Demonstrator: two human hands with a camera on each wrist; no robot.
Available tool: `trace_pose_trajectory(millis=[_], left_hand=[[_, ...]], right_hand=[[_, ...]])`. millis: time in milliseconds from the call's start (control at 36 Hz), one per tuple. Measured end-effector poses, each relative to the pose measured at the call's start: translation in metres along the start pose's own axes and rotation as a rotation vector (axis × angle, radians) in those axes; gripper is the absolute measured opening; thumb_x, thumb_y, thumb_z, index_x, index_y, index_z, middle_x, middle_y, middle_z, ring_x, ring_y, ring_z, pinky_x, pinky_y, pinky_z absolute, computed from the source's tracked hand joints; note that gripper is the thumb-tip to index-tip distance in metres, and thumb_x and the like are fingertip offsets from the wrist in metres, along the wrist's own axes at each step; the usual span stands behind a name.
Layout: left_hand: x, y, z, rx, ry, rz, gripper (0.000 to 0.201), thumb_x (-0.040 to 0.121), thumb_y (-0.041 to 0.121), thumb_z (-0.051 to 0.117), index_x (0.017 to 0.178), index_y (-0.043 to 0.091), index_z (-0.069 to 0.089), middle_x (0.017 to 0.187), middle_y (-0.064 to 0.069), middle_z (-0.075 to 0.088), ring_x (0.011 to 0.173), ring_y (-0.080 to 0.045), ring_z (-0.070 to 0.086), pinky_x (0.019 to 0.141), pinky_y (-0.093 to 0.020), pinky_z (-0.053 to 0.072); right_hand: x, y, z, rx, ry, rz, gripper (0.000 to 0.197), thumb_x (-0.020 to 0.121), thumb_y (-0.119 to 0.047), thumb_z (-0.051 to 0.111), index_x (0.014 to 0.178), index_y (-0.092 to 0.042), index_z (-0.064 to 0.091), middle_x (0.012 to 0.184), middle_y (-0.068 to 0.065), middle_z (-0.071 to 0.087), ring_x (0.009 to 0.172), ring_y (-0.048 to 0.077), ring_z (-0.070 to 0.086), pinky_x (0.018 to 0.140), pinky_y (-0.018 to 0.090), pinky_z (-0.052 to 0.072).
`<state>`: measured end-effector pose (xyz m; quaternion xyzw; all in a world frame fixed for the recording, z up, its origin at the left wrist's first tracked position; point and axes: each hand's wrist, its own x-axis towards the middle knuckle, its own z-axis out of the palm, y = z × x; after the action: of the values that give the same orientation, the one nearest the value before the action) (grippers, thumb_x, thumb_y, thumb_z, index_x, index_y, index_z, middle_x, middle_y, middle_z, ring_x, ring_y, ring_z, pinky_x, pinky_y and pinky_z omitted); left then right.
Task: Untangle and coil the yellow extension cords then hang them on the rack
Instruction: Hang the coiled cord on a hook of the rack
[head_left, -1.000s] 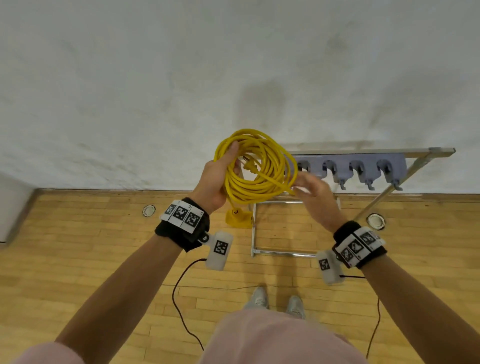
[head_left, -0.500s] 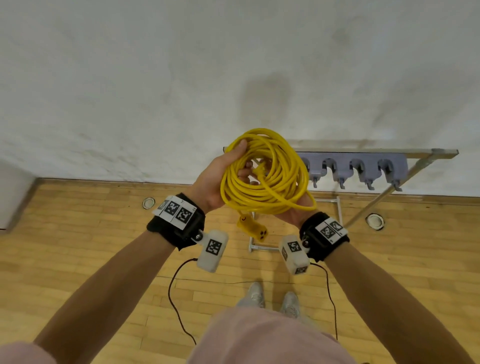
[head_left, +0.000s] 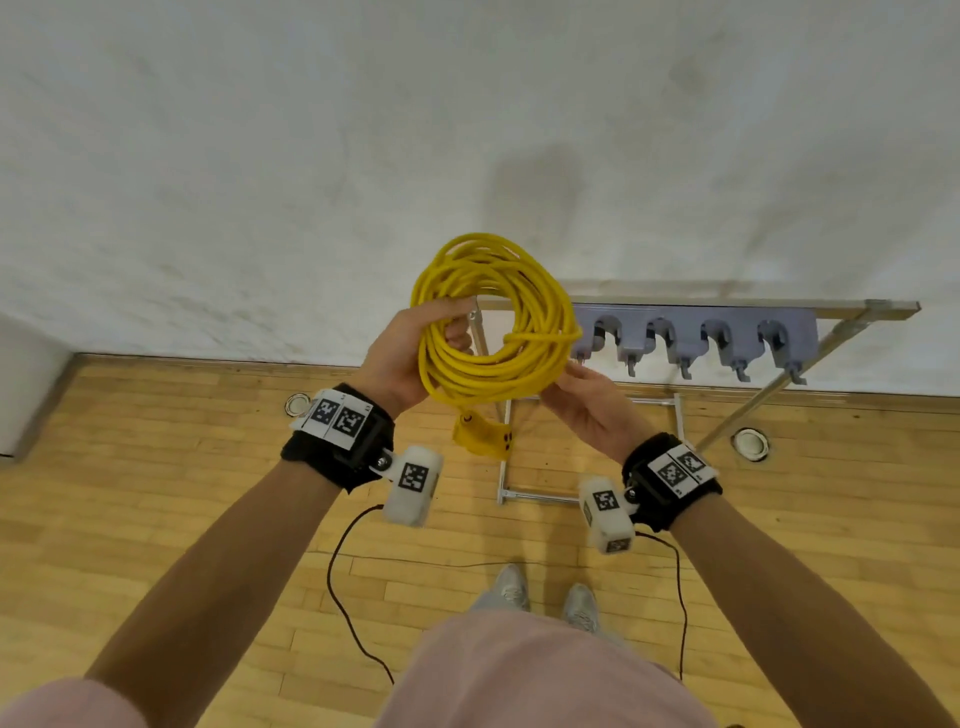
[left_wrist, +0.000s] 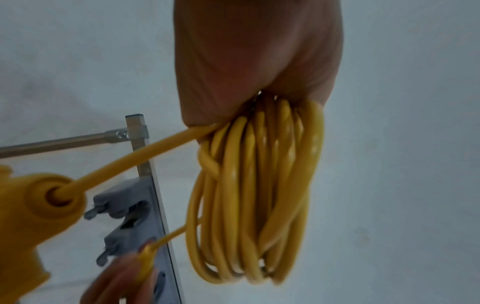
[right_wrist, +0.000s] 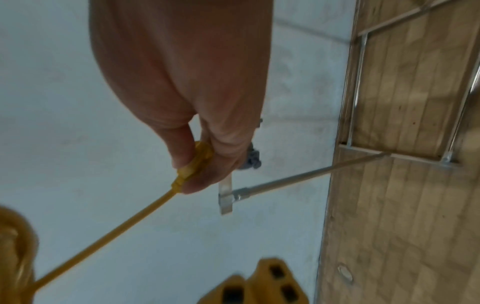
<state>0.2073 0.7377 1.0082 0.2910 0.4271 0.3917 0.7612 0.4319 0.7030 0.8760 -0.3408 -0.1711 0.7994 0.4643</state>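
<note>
A coiled yellow extension cord (head_left: 493, 322) is held up in front of the white wall. My left hand (head_left: 410, 353) grips the bundle of loops (left_wrist: 254, 195) at its left side. The yellow socket end (head_left: 483, 434) dangles below the coil (left_wrist: 28, 205). My right hand (head_left: 582, 405) is just under the coil's right side and pinches the yellow plug end (right_wrist: 193, 166) between thumb and fingers, a single strand (right_wrist: 109, 236) running back to the coil. The rack (head_left: 696, 338), a metal bar with grey hooks, stands right behind the coil.
The rack's metal frame (head_left: 592, 447) rests on the wooden floor against the wall. Round floor sockets (head_left: 750, 441) sit on either side. Thin black cables (head_left: 343, 571) hang from my wrist cameras. My shoes (head_left: 545, 597) are below.
My right hand has come out from under the coil and moved right, pulling the plug end's strand across the loops. The coil has risen slightly and the socket end swung.
</note>
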Motion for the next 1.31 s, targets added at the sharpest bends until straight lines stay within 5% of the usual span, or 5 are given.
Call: trace_pose_trajectory(millis=[306, 444, 944, 1083, 1306], left_hand=[[0.023, -0.025, -0.023, 0.027, 0.274, 0.028, 0.028, 0.091, -0.002, 0.053, 0.068, 0.015, 0.051, 0.057, 0.002, 0.042, 0.046, -0.011, 0.042, 0.046, -0.022, 0.037], [0.035, -0.037, -0.025, 0.073, 0.431, 0.049, 0.034, 0.090, 0.000, 0.058, 0.059, 0.015, 0.053, 0.051, 0.002, 0.044, 0.044, -0.013, 0.042, 0.044, -0.022, 0.035], [0.033, -0.070, 0.014, 0.132, 0.264, -0.028, 0.022, 0.065, 0.013, 0.073, 0.081, 0.005, 0.061, 0.078, -0.015, 0.051, 0.072, -0.028, 0.051, 0.067, -0.040, 0.043], [0.028, -0.073, 0.022, 0.122, 0.273, 0.032, 0.008, 0.079, 0.003, 0.065, 0.078, 0.006, 0.058, 0.067, -0.009, 0.049, 0.063, -0.024, 0.050, 0.061, -0.034, 0.044], [0.031, -0.077, 0.012, 0.188, 0.202, 0.106, 0.026, 0.090, -0.008, 0.053, 0.069, 0.008, 0.052, 0.052, -0.003, 0.045, 0.046, -0.017, 0.048, 0.051, -0.028, 0.044]], right_hand=[[-0.040, -0.051, -0.016, -0.427, 0.449, -0.442, 0.024, 0.099, 0.002, 0.061, 0.123, 0.002, 0.062, 0.110, 0.015, 0.060, 0.104, 0.027, 0.068, 0.085, 0.025, 0.059], [-0.078, -0.064, 0.005, -1.024, 0.283, -0.567, 0.020, 0.099, -0.005, 0.064, 0.112, -0.019, 0.061, 0.113, -0.004, 0.069, 0.100, 0.013, 0.069, 0.089, 0.034, 0.059], [-0.071, -0.033, 0.068, -1.155, 0.107, -0.738, 0.039, 0.078, -0.019, 0.089, 0.114, -0.025, 0.076, 0.086, -0.009, 0.064, 0.080, 0.005, 0.058, 0.074, 0.019, 0.048], [-0.048, -0.020, 0.059, -1.372, 0.369, -0.869, 0.032, 0.085, -0.042, 0.080, 0.114, -0.029, 0.078, 0.125, -0.014, 0.062, 0.119, 0.013, 0.045, 0.104, 0.034, 0.035], [-0.039, 0.005, 0.051, -1.141, 0.491, -0.853, 0.028, 0.092, -0.038, 0.077, 0.119, -0.034, 0.074, 0.172, -0.003, -0.005, 0.157, 0.019, 0.009, 0.126, 0.036, 0.013]])
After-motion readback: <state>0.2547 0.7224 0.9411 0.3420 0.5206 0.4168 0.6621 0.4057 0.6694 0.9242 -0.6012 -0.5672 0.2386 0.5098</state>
